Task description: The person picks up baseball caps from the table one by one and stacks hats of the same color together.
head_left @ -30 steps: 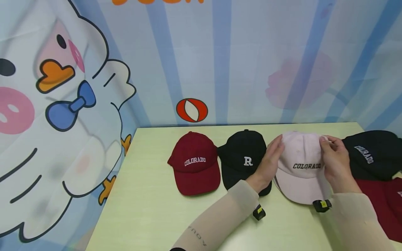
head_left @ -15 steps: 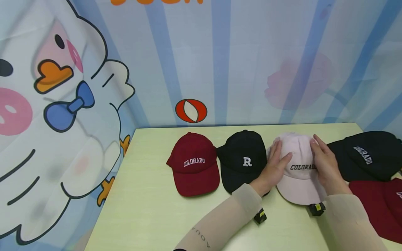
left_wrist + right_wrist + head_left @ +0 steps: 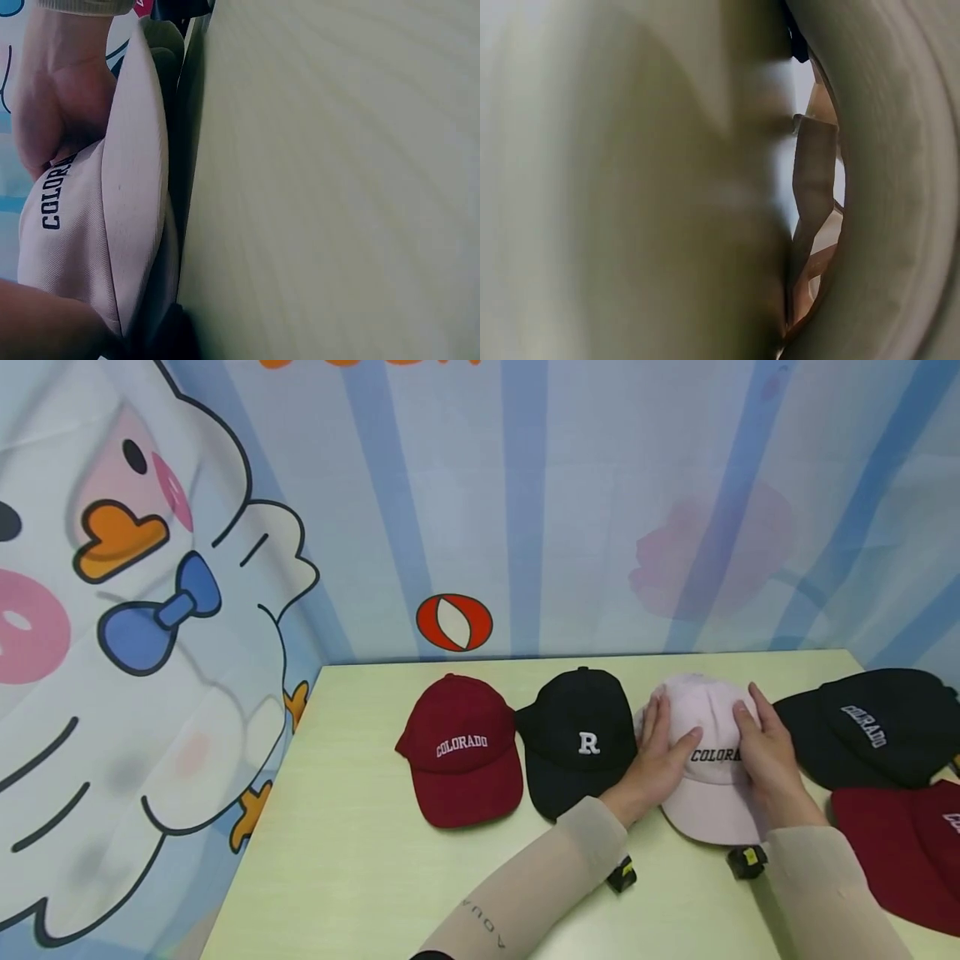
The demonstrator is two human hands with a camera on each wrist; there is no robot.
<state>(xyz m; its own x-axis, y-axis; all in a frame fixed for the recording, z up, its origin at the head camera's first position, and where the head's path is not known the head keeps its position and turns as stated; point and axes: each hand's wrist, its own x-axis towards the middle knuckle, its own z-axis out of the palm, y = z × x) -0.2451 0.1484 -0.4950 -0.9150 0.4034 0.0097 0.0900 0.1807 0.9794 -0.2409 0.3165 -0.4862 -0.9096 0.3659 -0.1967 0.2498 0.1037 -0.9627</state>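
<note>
In the head view a pale pink cap (image 3: 703,727) lettered COLORADO stands brim toward me, between two hands. My left hand (image 3: 651,768) lies along its left side, fingers straight and thumb spread across the front. On the other side my right hand (image 3: 776,768) presses the crown, its fingers pointing up and its thumb covering the end of the lettering. The left wrist view has the cap's brim (image 3: 139,172) close up beside the tabletop, with the right hand (image 3: 67,105) at the crown. The right wrist view is mostly blurred and filled by a sleeve.
A red COLORADO cap (image 3: 461,752) and a black cap (image 3: 577,735) with an R stand left of the pink one. To the right lie another black cap (image 3: 870,727) and another red cap (image 3: 892,852). A printed cloth (image 3: 585,510) hangs behind the table (image 3: 360,827).
My right hand has moved left from the pink cap's side edge onto its crown, covering part of the lettering. My left hand has spread its thumb over the front. The cap has hardly moved.
</note>
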